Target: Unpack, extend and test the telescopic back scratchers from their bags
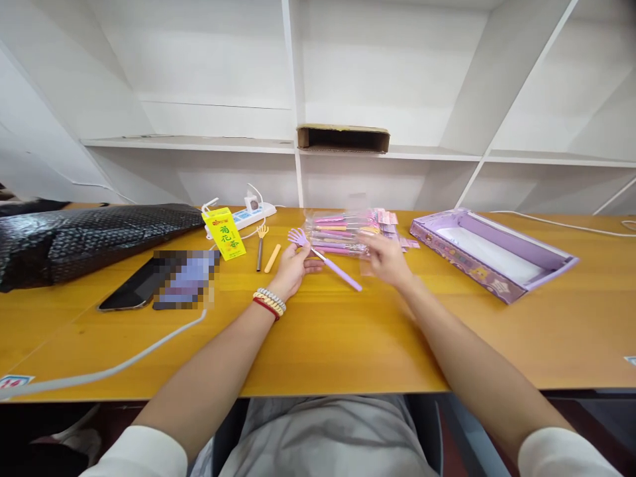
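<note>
My left hand (293, 266) grips a purple back scratcher (344, 273) between thumb and fingers, near its hand-shaped head. The scratcher's handle slants down to the right. My right hand (388, 258), slightly blurred, is closed at the right side of a pile of packaged back scratchers (335, 233). A piece of clear plastic wrapper (366, 267) shows below its fingers, seemingly held by them. Left of my left hand lie a yellow scratcher head on a dark metal rod (259, 255) and a separate yellow handle (272, 258).
An open purple display box (497, 258) lies at the right. Leftward are a yellow tea carton (224, 234), a white power strip (256, 215), a dark phone (132, 285), a black bubble-wrapped parcel (99, 242) and a white cable (149, 351). A cardboard box (342, 138) rests on the shelf.
</note>
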A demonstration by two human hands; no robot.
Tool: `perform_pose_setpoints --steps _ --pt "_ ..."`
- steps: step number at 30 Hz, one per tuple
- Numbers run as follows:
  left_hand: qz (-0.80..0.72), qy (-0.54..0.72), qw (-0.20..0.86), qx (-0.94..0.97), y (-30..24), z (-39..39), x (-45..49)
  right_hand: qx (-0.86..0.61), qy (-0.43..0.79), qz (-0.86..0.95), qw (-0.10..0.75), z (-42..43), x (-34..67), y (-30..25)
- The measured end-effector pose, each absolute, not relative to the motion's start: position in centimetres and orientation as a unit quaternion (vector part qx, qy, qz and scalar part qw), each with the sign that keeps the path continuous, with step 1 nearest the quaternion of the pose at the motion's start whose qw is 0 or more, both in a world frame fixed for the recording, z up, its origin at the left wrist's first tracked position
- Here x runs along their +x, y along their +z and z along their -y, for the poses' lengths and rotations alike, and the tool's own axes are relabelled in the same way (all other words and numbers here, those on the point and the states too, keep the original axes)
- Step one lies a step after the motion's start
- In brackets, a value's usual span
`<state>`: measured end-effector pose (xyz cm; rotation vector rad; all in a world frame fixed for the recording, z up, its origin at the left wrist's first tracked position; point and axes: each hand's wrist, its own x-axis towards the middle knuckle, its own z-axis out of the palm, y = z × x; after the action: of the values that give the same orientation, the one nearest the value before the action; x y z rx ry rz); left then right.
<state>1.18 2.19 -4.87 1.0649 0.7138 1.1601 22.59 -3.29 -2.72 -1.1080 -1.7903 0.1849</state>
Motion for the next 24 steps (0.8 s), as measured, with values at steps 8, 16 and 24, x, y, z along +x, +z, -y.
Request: perform_pose_setpoints --steps 8,16,24 --pt "-0.269 0.517 0.658 0.477 -4.4 -1.4 1.5 -0.400 0.427 0.671 0.455 4.7 18.1 -5.4" --pt "-0.324 0.539 0.555 0.545 -4.7 -0.8 2.5 -0.459 0.411 0.655 0.437 4.0 18.5 -6.3" --pt "-0.436 0.481 0.480 0.590 -5.6 -1.1 2.2 -0.412 0.436 0.621 0.504 4.4 18.0 -5.7"
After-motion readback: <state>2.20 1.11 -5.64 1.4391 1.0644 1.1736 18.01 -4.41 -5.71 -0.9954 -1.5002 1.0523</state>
